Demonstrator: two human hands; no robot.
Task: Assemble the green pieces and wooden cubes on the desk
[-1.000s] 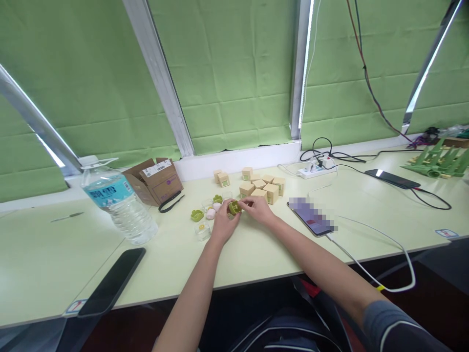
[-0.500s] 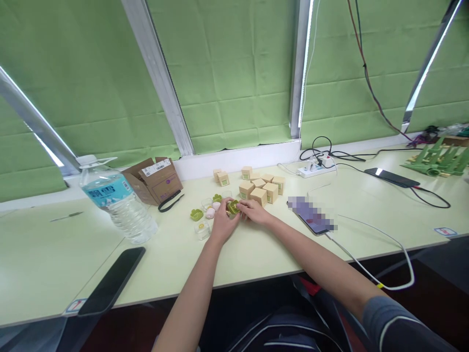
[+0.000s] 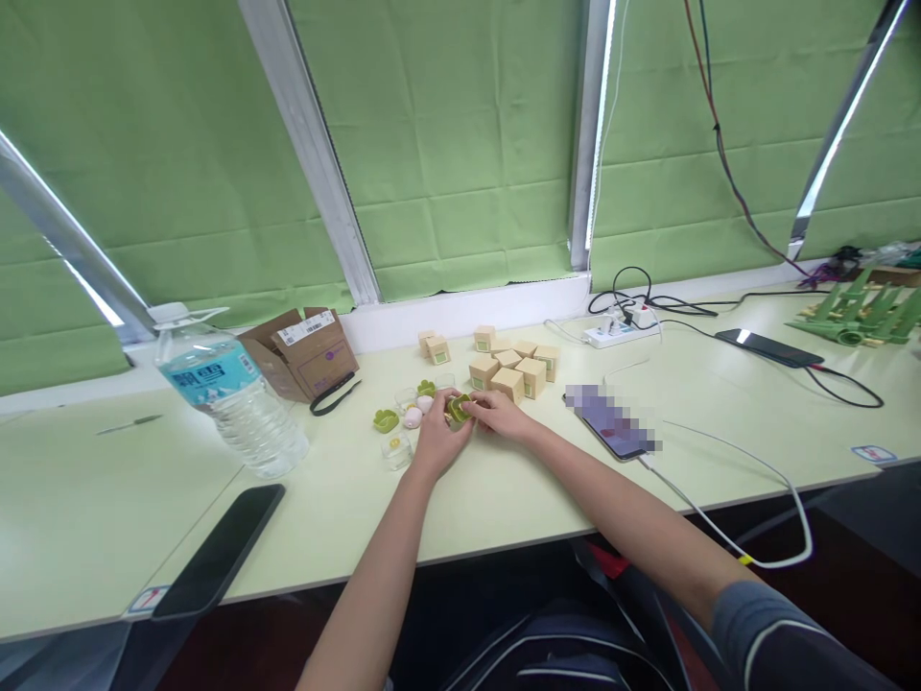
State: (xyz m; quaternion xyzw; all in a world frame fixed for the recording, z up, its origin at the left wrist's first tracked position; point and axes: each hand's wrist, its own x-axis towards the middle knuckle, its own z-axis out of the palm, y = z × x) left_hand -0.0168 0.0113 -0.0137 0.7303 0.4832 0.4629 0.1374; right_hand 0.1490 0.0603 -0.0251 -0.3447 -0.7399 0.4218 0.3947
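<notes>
Basically, left hand (image 3: 440, 437): fingers gripping the green piece (image 3: 459, 409) over the worktop (image 3: 518, 499), probably steadying it.
Right hand (image 3: 502, 415): fingers pinching its other side, guess that's for control.
Pink pieces (image 3: 413, 417): beside the left hand, likely for easy reach.
Small boxes (image 3: 531, 377): beyond the right hand, maybe out of the way.

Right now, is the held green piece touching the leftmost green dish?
Apart. The head view shows the held green piece well to the right of the leftmost green dish, with pink balls and the left hand between.
</notes>
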